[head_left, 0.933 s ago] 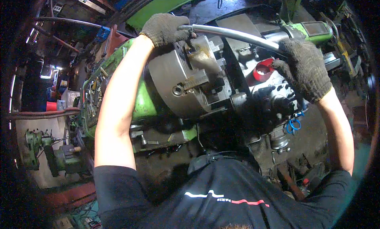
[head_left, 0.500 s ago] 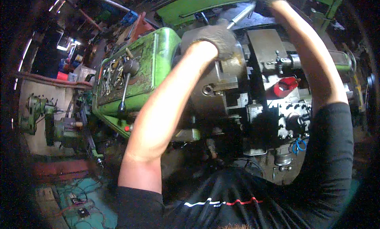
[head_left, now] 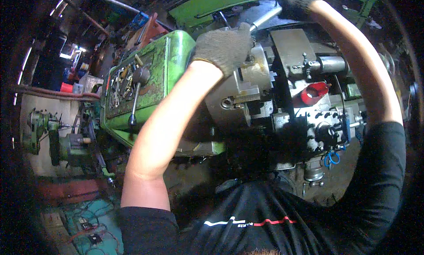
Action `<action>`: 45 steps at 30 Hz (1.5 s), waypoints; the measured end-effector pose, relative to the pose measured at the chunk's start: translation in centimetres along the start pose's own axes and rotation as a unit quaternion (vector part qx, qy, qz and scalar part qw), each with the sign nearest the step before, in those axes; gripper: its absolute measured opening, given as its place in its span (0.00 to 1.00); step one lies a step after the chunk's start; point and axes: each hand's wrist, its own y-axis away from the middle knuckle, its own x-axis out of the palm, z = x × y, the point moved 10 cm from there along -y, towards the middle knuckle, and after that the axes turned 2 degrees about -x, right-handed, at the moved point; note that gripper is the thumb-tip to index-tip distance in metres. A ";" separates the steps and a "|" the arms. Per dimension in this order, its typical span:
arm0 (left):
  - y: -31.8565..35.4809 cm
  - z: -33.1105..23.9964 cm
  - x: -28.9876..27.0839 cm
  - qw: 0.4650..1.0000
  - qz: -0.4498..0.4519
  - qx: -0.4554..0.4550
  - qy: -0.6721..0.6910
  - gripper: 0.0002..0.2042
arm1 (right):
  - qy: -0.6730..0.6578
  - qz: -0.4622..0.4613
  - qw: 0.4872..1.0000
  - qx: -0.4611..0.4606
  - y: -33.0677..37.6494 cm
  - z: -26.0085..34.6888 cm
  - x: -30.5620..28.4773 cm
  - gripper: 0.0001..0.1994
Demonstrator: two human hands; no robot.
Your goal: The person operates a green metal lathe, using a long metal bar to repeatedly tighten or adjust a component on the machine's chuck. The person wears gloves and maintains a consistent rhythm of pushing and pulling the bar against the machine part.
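My left hand, in a dark grey knit glove, is closed at the near end of a silvery metal bar, its thumb beside the bar and its fingertips partly hidden. It lies over the far-left part of a big lathe chuck. A square-socket screw and stepped jaws show on the chuck. At the upper edge my gloved right hand grips the bar's far end, arm stretched out. The bar slants up to the right between both hands.
The green headstock carries loose tools and a ball-ended lever. Right of the chuck are a red cup-like container, a tool post and a blue cord loop. Another green machine stands left.
My left hand has shifted left and turned, uncovering more of the chuck. The right hand and bar have moved only slightly left.
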 end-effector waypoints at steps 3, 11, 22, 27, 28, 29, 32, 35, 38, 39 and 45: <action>-1.3 -1.9 -1.6 0.997 -0.017 0.071 -0.007 0.17 | -0.092 -0.120 0.987 -0.056 7.8 -8.7 6.1 0.25; -6.4 2.2 1.4 0.988 -0.104 0.094 -0.068 0.18 | -0.101 -0.224 0.964 0.107 26.7 2.5 2.0 0.23; -5.3 1.4 1.0 0.995 -0.076 0.018 0.067 0.29 | 0.013 -0.313 0.945 0.092 21.6 -2.0 2.3 0.10; -2.5 0.7 0.3 0.998 0.009 -0.051 0.044 0.27 | -0.015 -0.318 0.947 0.029 14.8 -7.0 5.3 0.18; -2.1 0.2 0.4 0.996 0.018 -0.074 0.056 0.29 | -0.004 -0.298 0.953 0.053 13.2 -8.0 5.7 0.20; -1.9 0.2 0.6 0.992 0.027 -0.098 0.069 0.30 | 0.008 -0.277 0.958 0.076 11.5 -8.3 5.6 0.22; -1.0 -0.4 1.7 0.998 -0.045 0.002 0.041 0.27 | 0.011 -0.263 0.962 0.074 6.3 -7.1 3.9 0.23; 0.7 0.1 1.9 0.974 0.019 -0.087 0.208 0.19 | -0.033 -0.301 0.953 0.009 5.6 -5.4 2.4 0.25; 2.0 0.2 4.1 0.966 -0.001 -0.087 0.243 0.19 | -0.066 -0.284 0.956 -0.046 5.7 -3.7 2.1 0.26; 2.3 -0.2 4.7 0.971 0.012 -0.083 0.223 0.20 | -0.071 -0.261 0.961 -0.061 6.4 -2.9 1.8 0.26; 4.9 -5.4 2.1 0.937 0.037 -0.245 0.246 0.28 | -0.076 -0.315 0.944 -0.062 11.9 -3.4 1.2 0.29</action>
